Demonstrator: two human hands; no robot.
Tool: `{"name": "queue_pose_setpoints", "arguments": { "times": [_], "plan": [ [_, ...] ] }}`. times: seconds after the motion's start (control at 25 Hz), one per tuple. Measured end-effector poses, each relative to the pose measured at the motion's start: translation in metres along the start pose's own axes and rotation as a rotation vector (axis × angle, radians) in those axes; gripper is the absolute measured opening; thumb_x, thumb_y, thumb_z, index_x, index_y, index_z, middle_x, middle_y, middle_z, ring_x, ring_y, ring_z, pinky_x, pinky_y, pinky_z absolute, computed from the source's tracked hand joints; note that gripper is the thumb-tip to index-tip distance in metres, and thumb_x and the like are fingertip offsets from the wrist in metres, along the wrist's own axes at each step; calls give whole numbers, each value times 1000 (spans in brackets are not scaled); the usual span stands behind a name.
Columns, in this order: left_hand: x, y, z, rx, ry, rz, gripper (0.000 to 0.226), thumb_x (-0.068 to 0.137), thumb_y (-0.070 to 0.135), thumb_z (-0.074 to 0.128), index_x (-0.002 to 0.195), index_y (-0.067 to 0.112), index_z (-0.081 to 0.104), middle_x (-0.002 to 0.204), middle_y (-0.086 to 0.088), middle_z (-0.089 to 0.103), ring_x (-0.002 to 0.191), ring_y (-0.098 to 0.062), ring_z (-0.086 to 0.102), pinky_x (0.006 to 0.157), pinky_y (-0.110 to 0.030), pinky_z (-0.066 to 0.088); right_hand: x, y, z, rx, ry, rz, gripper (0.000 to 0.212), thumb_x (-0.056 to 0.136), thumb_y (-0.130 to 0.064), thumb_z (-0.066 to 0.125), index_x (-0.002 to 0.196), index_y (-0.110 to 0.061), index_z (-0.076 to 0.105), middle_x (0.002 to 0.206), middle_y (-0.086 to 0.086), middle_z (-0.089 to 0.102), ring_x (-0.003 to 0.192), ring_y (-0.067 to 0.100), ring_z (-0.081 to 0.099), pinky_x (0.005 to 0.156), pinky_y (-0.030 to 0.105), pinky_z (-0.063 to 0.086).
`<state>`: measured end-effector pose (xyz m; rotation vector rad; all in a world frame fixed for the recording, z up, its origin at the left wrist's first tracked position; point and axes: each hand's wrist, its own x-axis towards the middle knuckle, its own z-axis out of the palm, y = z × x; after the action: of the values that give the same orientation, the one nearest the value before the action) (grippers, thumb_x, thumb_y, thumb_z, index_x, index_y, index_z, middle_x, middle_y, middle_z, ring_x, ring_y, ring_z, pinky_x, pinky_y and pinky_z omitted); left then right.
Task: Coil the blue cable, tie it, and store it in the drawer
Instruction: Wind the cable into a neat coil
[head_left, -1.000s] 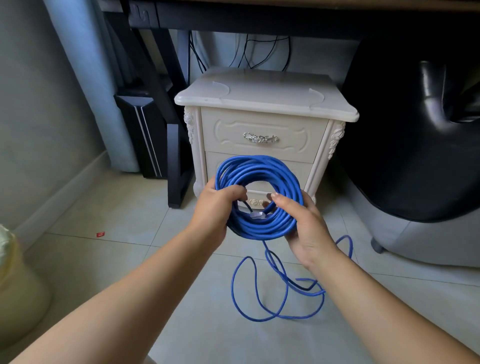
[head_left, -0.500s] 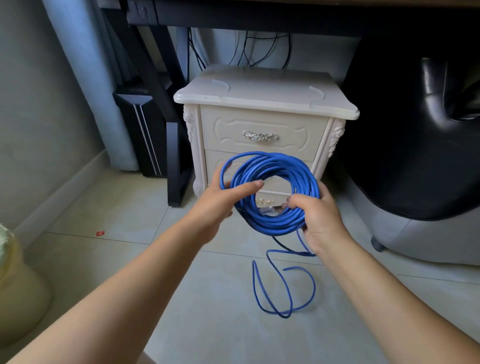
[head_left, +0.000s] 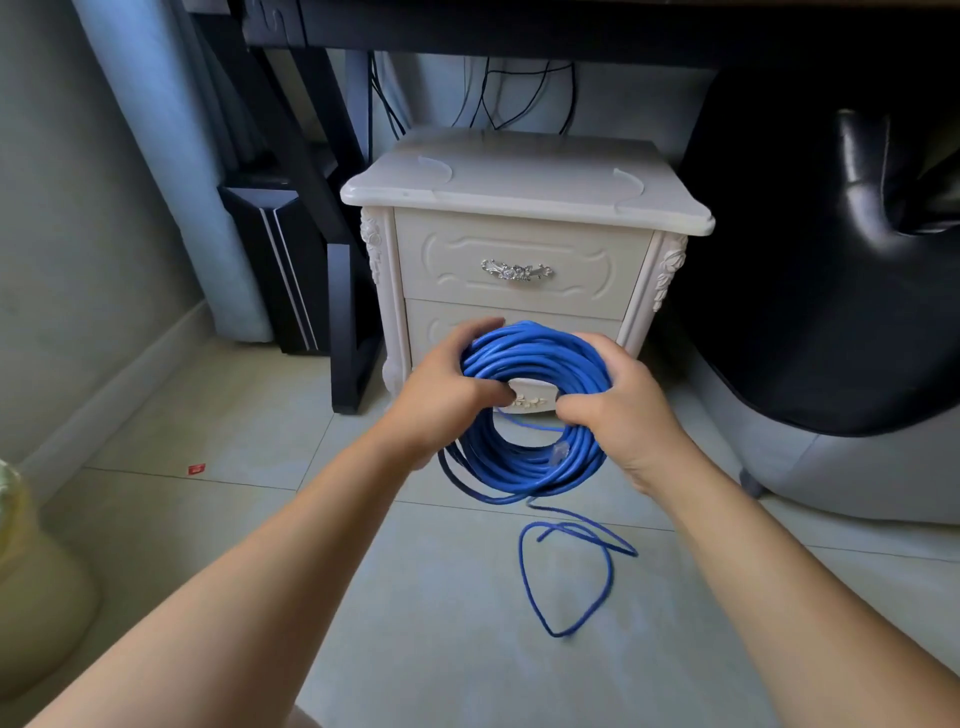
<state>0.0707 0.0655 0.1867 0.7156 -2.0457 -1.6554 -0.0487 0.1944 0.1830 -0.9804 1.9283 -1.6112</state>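
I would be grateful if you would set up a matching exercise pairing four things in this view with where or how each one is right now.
Column one
1. blue cable coil
2. loose cable tail
3. top drawer
4. red scrap

Column two
A. lying in a loop on the floor tiles
B. shut
C. gripped by the left hand and the right hand
D. lying alone on the floor tiles, off to the left

Pairs: 1-C, 2-A, 3-B, 4-D

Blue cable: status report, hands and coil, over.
Hands: left hand and right hand both grip blue cable coil. Loose tail on floor, not yet coiled; no tie seen. Top drawer shut.
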Motion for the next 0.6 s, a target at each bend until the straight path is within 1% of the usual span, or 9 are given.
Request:
{"name": "queue_pose_setpoints", "arguments": {
  "times": [0.08, 0.16, 0.2, 0.32, 0.4, 0.44, 0.48, 0.52, 0.6],
  "plan": [
    [-1, 2, 5, -88, 91, -39, 51, 63, 3, 69, 111, 17, 67, 83, 0, 67, 72, -18, 61, 73, -32, 49, 1, 0, 1, 85, 26, 15, 48, 67, 3, 67, 107, -23, 65, 80, -7, 66, 68, 6, 61, 67, 26, 48],
    [-1, 6, 7, -170, 152, -73, 39, 69, -8, 65, 103, 11, 69, 78, -1, 66, 70, -16, 59, 67, -26, 46, 3, 2, 4, 215, 22, 57, 48, 69, -12, 73, 114, -24, 64, 94, 2, 71, 80, 14, 66, 75, 34, 54],
    [-2, 7, 7, -213, 174, -92, 34, 70, -9, 63, 98, 8, 70, 75, -1, 65, 68, -16, 58, 64, -24, 45, 1, 4, 6, 265, 18, 72, 50, 71, -22, 76, 119, -24, 62, 103, 2, 71, 87, 15, 68, 81, 34, 55],
    [-2, 7, 5, -362, 317, -272, 13, 69, -4, 61, 76, 8, 62, 64, -4, 51, 62, -23, 47, 59, -28, 37, -10, 12, 20, 303, -1, 54, 72, 72, -44, 77, 136, -30, 47, 117, -12, 67, 110, 9, 64, 99, 39, 49],
    [-2, 6, 5, -455, 404, -398, 10, 67, 3, 63, 75, 8, 59, 69, -7, 50, 65, -24, 46, 62, -32, 38, -17, 18, 31, 324, -31, 67, 89, 73, -40, 81, 146, -34, 31, 122, -24, 62, 121, 6, 57, 105, 41, 47],
    [-2, 7, 6, -489, 427, -419, 11, 67, 5, 63, 77, 7, 59, 71, -8, 50, 66, -25, 47, 63, -34, 40, -19, 20, 36, 320, -26, 62, 95, 73, -35, 83, 149, -34, 25, 126, -25, 59, 124, 2, 54, 106, 37, 46],
    [-2, 7, 8, -512, 442, -413, 10, 68, 6, 62, 77, 8, 59, 72, -8, 51, 67, -25, 48, 65, -35, 40, -21, 21, 41, 309, -4, 53, 96, 72, -33, 84, 148, -35, 26, 129, -24, 58, 124, 0, 53, 107, 34, 45],
    [-4, 7, 10, -529, 454, -391, 9, 69, 6, 62, 78, 9, 59, 71, -7, 50, 68, -24, 48, 66, -35, 40, -22, 22, 44, 318, 23, 53, 91, 71, -34, 85, 144, -39, 32, 130, -21, 58, 123, 2, 54, 107, 36, 45],
    [-7, 7, 18, -560, 463, -319, 10, 75, 4, 60, 81, 11, 57, 71, -5, 48, 69, -22, 47, 65, -34, 40, -18, 23, 48, 419, 87, 93, 71, 66, -29, 86, 125, -45, 50, 129, -5, 61, 121, 18, 59, 106, 47, 45]
  ]
}}
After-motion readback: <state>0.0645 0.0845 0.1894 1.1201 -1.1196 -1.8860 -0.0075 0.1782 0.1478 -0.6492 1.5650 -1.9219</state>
